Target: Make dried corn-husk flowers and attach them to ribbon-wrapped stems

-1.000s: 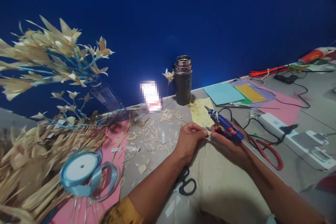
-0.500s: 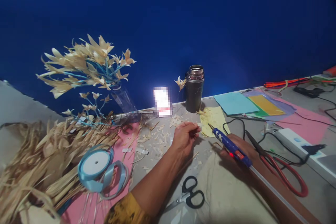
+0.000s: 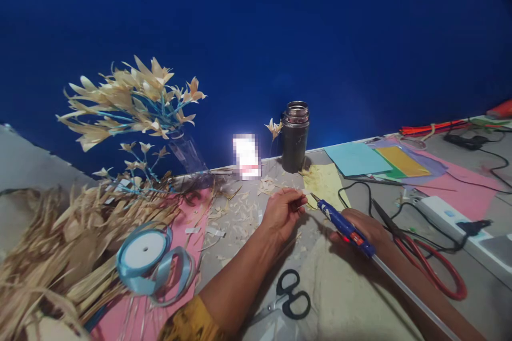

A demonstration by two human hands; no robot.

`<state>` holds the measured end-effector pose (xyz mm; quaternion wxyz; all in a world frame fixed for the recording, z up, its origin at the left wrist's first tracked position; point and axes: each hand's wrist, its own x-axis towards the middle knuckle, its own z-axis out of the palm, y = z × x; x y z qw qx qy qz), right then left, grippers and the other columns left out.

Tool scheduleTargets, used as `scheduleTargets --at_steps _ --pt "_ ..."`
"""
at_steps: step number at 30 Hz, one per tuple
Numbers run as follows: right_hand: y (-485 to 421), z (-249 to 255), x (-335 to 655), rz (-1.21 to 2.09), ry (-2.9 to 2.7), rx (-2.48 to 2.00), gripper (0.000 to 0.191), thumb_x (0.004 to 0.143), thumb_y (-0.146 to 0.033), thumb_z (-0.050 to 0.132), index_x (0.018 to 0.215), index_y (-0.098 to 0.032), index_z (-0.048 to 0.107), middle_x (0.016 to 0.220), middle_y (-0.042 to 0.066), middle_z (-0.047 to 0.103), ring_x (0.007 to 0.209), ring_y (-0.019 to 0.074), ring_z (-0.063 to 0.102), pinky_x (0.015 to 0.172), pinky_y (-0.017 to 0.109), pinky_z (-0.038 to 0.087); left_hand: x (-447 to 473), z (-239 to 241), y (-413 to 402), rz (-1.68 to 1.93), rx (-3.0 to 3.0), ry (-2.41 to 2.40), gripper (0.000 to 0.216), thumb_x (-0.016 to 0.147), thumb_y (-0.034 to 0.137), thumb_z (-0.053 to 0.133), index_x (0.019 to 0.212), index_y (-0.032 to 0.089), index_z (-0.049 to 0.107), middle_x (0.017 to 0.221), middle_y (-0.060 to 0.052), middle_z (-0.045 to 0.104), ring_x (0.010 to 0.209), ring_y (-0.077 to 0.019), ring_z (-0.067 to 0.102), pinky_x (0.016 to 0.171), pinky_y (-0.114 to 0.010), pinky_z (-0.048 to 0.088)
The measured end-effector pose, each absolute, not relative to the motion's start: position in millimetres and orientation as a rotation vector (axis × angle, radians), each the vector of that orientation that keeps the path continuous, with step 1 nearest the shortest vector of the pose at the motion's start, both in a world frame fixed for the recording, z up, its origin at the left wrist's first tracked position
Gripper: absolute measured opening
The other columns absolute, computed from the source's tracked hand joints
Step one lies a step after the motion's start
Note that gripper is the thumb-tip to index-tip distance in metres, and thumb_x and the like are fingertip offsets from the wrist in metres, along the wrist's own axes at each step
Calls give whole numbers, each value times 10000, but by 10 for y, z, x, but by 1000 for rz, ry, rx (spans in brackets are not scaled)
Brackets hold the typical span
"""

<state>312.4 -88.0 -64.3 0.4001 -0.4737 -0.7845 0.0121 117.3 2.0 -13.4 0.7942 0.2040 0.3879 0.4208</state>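
Many pale scraps (image 3: pixel 236 208) litter the grey table (image 3: pixel 212 274), blue wall (image 3: pixel 256 26) behind

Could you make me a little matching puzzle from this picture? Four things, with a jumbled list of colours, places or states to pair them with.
1. glue gun
2. ribbon spool
3. vacuum flask
4. power strip

A. upright, mouth uncovered
B. white, near the right edge
C. held in the right hand
D. light blue around a white face

Pairs: 1-C, 2-D, 3-A, 4-B
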Motion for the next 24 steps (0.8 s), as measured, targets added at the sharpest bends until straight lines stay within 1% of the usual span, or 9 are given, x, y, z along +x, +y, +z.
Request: scheduleTargets --at_steps 5,11,15,20,24 --pt "-874 -644 3124 -3 -2001 -1170 180 955 -291 640 812 -234 548 703 13 606 638 178 592 602 291 435 1183 -116 3 906 438 854 128 722 24 695 723 121 611 670 -28 659 591 -105 649 499 -179 469" --pt "-870 -664 3152 -2 -1991 -1256 221 970 -336 597 771 -264 534 670 19 601 614 201 600 582 313 428 1189 -114 2 908 437 859 134 724 29 692 725 133 606 652 -21 658 589 -104 645 496 -174 460" --pt "-876 -659 3145 1 -2008 -1231 223 972 -339 600 779 -243 546 681 18 611 620 186 601 586 297 433 1197 -140 13 906 440 866 135 714 32 704 725 125 608 662 -27 660 592 -107 649 497 -178 464" --pt "-869 -667 3155 -28 -2050 -1264 283 1003 -380 560 764 -230 551 688 20 620 631 176 606 604 287 435 1190 -152 26 908 430 846 153 700 39 726 724 129 604 671 -26 660 595 -109 649 504 -185 470" --pt "-868 -669 3178 -56 -2014 -1271 264 986 -392 591 782 -227 560 686 13 611 625 173 606 588 277 429 1177 -151 32 915 431 860 137 717 38 707 733 128 605 657 -24 651 594 -108 647 497 -180 462"
